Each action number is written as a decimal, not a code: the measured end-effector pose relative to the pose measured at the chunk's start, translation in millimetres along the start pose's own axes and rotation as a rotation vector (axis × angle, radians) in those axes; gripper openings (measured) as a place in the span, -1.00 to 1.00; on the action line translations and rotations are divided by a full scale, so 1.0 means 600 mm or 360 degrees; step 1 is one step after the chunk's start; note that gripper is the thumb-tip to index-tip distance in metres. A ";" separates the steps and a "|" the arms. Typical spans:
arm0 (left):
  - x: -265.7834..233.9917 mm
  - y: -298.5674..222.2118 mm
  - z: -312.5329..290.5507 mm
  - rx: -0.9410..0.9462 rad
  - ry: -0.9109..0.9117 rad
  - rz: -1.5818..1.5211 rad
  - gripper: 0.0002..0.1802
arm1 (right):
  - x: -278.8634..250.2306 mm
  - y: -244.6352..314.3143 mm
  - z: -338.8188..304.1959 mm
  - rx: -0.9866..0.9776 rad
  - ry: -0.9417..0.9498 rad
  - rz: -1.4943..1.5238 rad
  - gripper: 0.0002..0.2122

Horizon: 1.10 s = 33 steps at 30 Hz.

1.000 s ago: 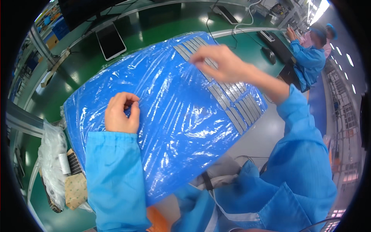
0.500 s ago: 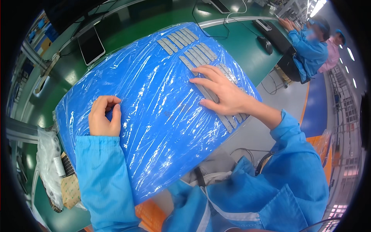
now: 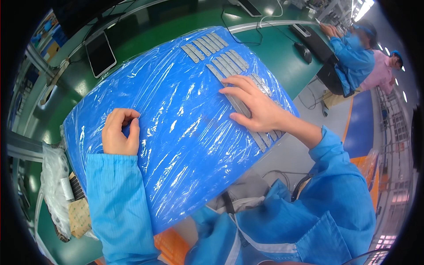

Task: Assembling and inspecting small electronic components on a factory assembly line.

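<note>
A large blue board (image 3: 176, 145) wrapped in clear, wrinkled plastic film lies before me. Grey metal strips with small holes are set out along its right side in groups: a far group (image 3: 204, 47), a middle group (image 3: 227, 65), and more partly under my right hand (image 3: 258, 108). That hand lies open over the strips, its fingers spread and thumb apart, fingertips at or just above a strip. My left hand (image 3: 120, 134) rests on the film at the board's left, fingers curled and thumb tip near the index finger. What lies inside its curl, if anything, is hidden.
Behind the board, a tablet (image 3: 100, 55) lies on the green bench (image 3: 150, 26). At the far right are a mouse (image 3: 303, 51), cables and a seated co-worker (image 3: 353, 59) in blue. Clear plastic bags (image 3: 55, 185) and brown paper (image 3: 79, 216) lie at left.
Both my hands keep their poses, with only a slight shift of the view. In the background, the person in pink has moved a little to the right.
</note>
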State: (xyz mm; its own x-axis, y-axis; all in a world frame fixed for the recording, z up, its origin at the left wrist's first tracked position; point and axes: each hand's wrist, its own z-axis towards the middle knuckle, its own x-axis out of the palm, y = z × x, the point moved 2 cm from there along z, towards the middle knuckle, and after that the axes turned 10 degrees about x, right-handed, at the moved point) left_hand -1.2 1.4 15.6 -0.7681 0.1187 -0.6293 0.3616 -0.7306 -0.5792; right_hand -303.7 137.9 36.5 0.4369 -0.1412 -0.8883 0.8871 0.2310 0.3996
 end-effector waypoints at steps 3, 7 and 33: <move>0.000 0.000 0.001 0.0031 -0.0006 0.0004 -0.89 | -0.001 -0.001 0.000 0.0027 0.0048 0.0008 -0.48; 0.001 0.004 -0.004 0.0031 -0.0045 -0.0022 -0.89 | -0.018 0.005 0.025 0.0007 0.0166 -0.0047 -0.46; -0.002 -0.002 -0.017 0.0205 0.0088 0.0599 -0.57 | 0.068 -0.093 0.259 0.0222 -0.0258 -0.0231 -0.55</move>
State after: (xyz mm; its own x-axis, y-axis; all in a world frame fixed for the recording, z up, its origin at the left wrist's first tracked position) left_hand 4.5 9.0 12.1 -0.5637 -0.1402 -0.8140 0.5404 -0.8079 -0.2351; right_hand -312.4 -30.3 12.8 0.3117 -0.3182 -0.8953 0.9493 0.0635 0.3079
